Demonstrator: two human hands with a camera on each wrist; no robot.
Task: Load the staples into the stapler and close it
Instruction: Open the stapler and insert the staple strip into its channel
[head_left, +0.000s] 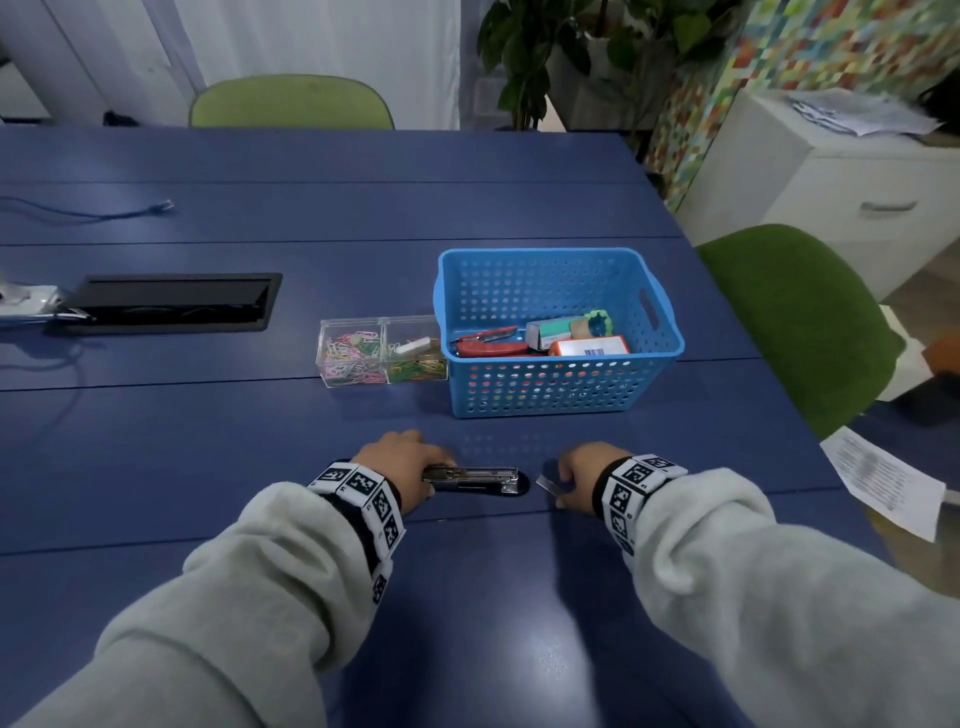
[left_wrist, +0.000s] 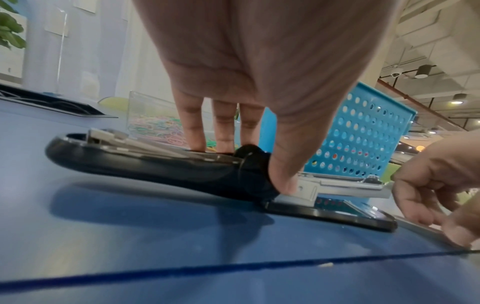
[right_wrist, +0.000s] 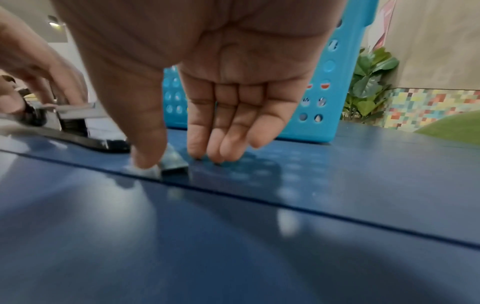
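The stapler (left_wrist: 161, 166) has a glossy black plastic body and a bright metal magazine; the staples (right_wrist: 172, 162) are shiny metal. The blue table (head_left: 467, 597) looks smooth with a soft sheen, the basket (head_left: 561, 384) perforated plastic

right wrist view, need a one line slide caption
Right hand reaches down to a staple strip lying on the blue table, thumb and fingertips either side, open stapler alongside.

Blue perforated basket (head_left: 558, 387) on the blue tabletop (head_left: 260, 431), clear paperclip box (head_left: 382, 351) touching its left side. Green chair (head_left: 795, 322) at right, paper sheet (head_left: 883, 480) on the tabletop's right edge.
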